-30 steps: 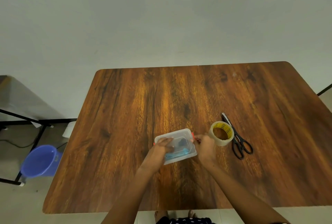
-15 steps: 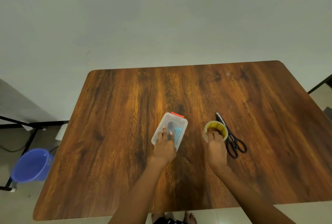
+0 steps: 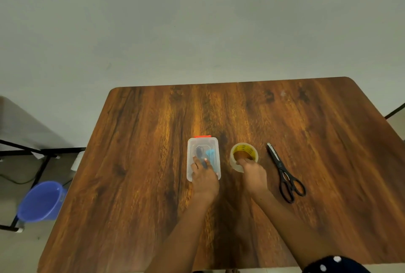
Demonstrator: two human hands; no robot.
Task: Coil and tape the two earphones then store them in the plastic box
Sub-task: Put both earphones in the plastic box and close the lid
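Note:
A clear plastic box point(image 3: 202, 148) with its lid on and a red clasp at its far end lies lengthwise on the wooden table point(image 3: 153, 185). Through the lid I see a dark earphone coil point(image 3: 199, 151) and a light blue one point(image 3: 210, 154). My left hand point(image 3: 205, 177) lies on the near half of the lid with its fingers stretched out. My right hand point(image 3: 252, 172) holds the near rim of a clear tape roll point(image 3: 244, 154), with fingertips hooked into its core.
Black scissors point(image 3: 285, 174) lie shut to the right of the tape roll, blades pointing away. A blue bucket point(image 3: 41, 201) stands on the floor to the left, beside a black metal frame point(image 3: 41, 152). A wall rises behind the table.
The box has turned from crosswise to lengthwise, with the red clasp now at the far end. My right hand left the box's side and took the tape roll. My left hand stayed on the lid.

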